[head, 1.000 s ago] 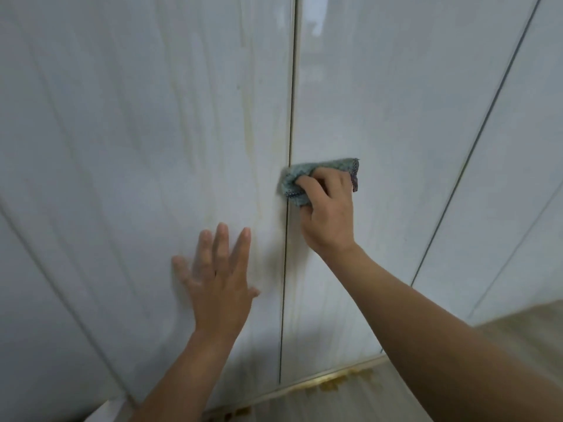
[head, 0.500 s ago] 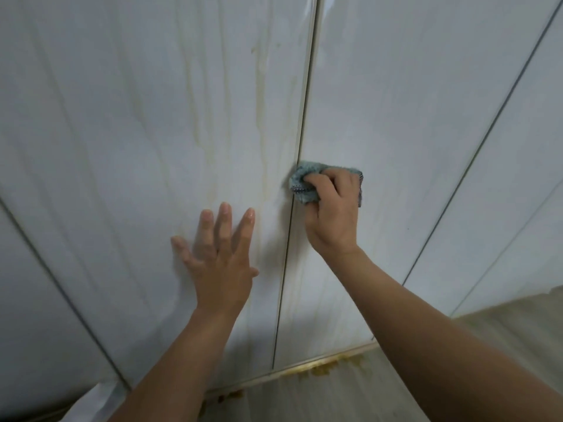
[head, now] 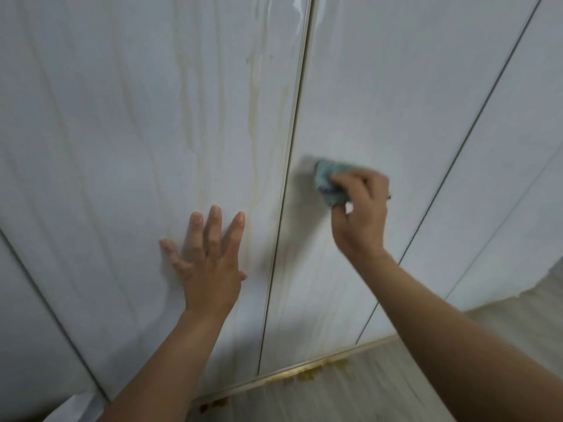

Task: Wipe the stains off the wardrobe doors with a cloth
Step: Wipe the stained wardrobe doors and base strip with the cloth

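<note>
The right hand [head: 361,211] pinches a crumpled blue-grey cloth [head: 329,185] in curled fingers against the right-hand glossy white wardrobe door [head: 396,86], near the seam [head: 292,132] between the two doors. The left hand [head: 210,266] lies flat, fingers straight and spread, on the left-hand white door [head: 106,147], beside pale yellowish drip stains [head: 253,123] running down it. Below the doors, brown spots [head: 307,374] mark the pale wood-grain floor [head: 335,400] along the bottom trim [head: 370,348].

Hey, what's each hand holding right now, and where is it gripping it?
The right hand grips the bunched blue-grey cloth, fingers curled over its right side. The left hand holds nothing; it rests flat on the wardrobe door.
</note>
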A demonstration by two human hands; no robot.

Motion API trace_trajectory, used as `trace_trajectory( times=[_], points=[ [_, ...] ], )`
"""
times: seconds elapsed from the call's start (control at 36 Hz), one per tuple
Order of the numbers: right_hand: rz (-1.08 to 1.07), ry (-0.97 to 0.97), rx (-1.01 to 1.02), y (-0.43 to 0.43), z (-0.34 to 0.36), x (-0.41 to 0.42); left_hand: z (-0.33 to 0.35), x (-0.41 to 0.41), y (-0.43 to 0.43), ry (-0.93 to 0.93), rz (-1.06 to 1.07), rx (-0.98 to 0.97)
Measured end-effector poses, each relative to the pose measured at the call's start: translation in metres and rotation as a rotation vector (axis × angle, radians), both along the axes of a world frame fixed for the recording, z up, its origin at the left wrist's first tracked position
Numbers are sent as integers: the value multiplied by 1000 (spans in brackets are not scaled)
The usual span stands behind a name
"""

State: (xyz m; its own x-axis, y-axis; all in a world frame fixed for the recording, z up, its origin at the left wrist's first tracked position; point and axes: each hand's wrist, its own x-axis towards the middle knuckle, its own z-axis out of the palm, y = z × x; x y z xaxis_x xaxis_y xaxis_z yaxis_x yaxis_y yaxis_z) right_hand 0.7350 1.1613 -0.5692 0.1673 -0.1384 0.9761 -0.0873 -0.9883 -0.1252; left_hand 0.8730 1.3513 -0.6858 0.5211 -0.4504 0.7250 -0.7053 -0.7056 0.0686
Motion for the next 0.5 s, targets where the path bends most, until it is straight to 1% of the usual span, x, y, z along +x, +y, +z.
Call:
trace_trajectory(
  times=[0.11,0.19,0.25,0.33,0.44,0.5],
  points=[
    [-89,-55,142,-26,43,9,-1,2,1,-3,-13,-13],
    [-131,-21,156,-38,42,16,-2,3,0,-2,-20,-29],
    [-148,22,138,-41,23,20,-3,3,0,1,-16,-29],
    [-139,87,194,-41,-21,16,-2,2,-3,22,-21,-36],
    [-110,266,192,-37,-82,4,0,1,-3,37,-17,-45],
    [-84,346,175,-38,-97,-3,1,0,-4,46,-23,-54]
  ],
)
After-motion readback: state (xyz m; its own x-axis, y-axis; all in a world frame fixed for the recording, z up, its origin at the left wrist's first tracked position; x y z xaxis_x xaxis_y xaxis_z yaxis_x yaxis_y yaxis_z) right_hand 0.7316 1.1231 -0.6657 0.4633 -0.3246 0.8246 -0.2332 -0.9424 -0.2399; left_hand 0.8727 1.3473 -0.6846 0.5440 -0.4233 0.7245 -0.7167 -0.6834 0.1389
